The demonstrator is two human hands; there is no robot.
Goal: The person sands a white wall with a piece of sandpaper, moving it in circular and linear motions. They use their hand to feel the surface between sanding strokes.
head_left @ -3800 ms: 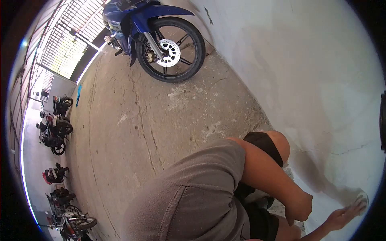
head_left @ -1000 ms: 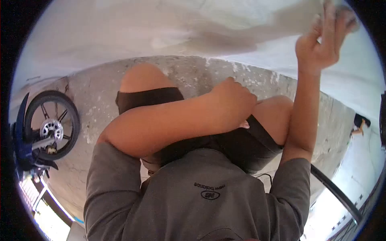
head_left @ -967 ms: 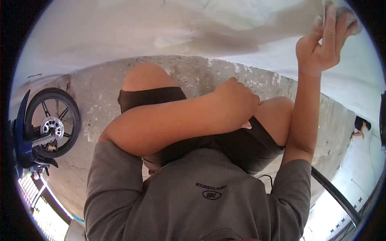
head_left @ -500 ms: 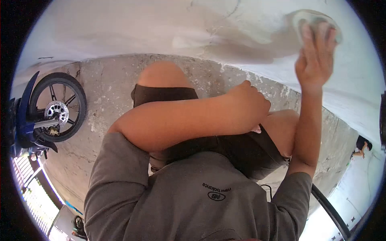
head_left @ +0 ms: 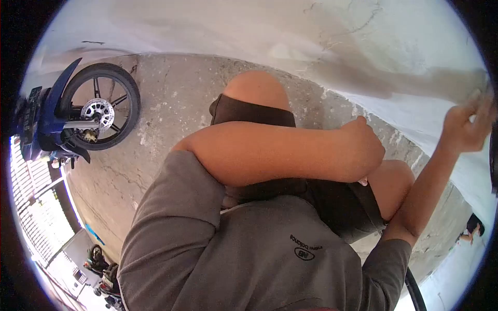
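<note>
White, grey-smudged wall (head_left: 290, 31) spans the far side and right, where the right hand (head_left: 471, 124) reaches, its blurred fingers' hold unclear; the left hand (head_left: 361, 150) curls inward near the bare right knee (head_left: 395, 184).

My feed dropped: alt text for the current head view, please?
The person's right hand, blurred at the frame's edge, is against or close to a pale wall; the curled left hand is by the right knee. A blue motorcycle stands at picture left.
</note>
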